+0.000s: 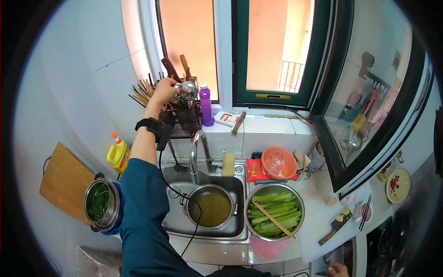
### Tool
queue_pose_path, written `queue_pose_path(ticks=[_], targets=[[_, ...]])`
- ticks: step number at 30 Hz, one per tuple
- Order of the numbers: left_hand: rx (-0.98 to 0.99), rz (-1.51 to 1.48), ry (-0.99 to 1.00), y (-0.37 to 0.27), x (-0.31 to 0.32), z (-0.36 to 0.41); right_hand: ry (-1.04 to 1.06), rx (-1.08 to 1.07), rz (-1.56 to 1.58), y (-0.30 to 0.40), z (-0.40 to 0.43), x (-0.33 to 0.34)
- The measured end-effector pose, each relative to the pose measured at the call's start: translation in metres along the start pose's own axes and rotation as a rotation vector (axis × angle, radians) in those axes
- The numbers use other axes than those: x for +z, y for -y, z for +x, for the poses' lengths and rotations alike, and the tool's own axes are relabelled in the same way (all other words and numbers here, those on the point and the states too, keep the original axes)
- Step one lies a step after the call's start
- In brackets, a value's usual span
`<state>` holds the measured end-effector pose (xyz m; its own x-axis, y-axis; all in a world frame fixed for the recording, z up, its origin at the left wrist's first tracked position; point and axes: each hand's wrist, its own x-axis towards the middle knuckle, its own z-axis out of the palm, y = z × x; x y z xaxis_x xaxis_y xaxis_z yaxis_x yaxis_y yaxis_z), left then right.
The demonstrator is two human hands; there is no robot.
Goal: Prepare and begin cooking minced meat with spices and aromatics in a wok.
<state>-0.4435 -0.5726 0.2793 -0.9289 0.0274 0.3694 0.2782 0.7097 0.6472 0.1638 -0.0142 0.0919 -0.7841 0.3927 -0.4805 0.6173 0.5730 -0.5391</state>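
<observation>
My left hand [164,91] reaches to the dark utensil rack on the windowsill [187,119]. Its fingers touch or hold something beside a shiny metal ladle [188,90]; the grip itself is hidden. Bunched chopsticks [142,91] and wooden-handled tools [170,69] stick up around the hand. At the bottom right edge my right hand [337,270] is partly cut off, close to an open drawer [341,254]; what its fingers do is unclear. Between the hands, a steel pot of cloudy liquid [210,206] sits in the sink [173,221].
A steel bowl [248,216] holds cut green stalks [273,214] with chopsticks [273,220] across them. A cleaver [335,225] lies on the white cutting board [308,239]. The faucet [197,149] arches below my left arm. An open window sash [325,152] juts over the right counter.
</observation>
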Motion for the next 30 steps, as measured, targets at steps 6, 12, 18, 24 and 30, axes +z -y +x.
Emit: queue_pose_path(ticks=[6,12,18,24,30], targets=[[-0.104,-0.449,-0.035,-0.047,-0.08,-0.016,0.013,-0.022,-0.001,0.017,-0.006,0.003],[0.206,-0.268,-0.261,-0.123,-0.167,-0.096,-0.031,-0.091,0.006,0.013,-0.003,0.011],[0.438,-0.39,-0.625,-0.209,-0.081,-0.323,0.063,-0.454,0.419,0.048,0.002,0.005],[0.824,-0.427,0.722,-0.324,0.067,-0.437,0.484,-0.539,1.422,0.034,-0.037,-0.035],[0.982,-0.569,1.13,-0.401,0.206,-0.54,0.067,-0.367,1.61,-0.122,-0.111,-0.079]])
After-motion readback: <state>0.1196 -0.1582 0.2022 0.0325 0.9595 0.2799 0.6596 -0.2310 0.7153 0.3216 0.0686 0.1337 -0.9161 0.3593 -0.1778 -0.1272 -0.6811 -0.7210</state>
